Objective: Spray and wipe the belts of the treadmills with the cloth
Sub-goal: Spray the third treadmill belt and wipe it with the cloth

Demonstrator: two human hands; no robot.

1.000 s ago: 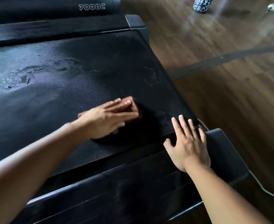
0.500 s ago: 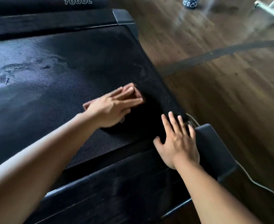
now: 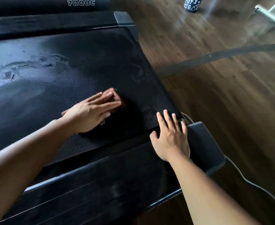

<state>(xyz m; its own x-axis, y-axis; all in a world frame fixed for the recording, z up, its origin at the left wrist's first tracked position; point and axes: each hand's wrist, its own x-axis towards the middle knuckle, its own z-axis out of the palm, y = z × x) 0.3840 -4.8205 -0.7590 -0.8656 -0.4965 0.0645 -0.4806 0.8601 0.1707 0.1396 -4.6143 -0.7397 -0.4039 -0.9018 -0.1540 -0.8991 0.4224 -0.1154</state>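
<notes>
A black treadmill belt (image 3: 88, 65) fills the left and middle of the view, with wet spray marks at its far left. My left hand (image 3: 89, 113) lies flat on a folded brown cloth (image 3: 116, 99) and presses it onto the belt near the right edge. Only the cloth's far end shows past my fingers. My right hand (image 3: 171, 137) rests palm down, fingers spread, across the belt's near right corner and the black side rail (image 3: 117, 176). It holds nothing.
A patterned dark bottle (image 3: 192, 4) stands on the wooden floor (image 3: 230, 103) at the top right. A white metal frame (image 3: 272, 12) sits in the far right corner. A grey cable (image 3: 255, 184) runs along the floor by the treadmill's end cap (image 3: 204, 143).
My left hand has kept the cloth pressed on the belt and slid it a little toward the right edge. My right hand stays planted on the corner. The view shifted slightly.
</notes>
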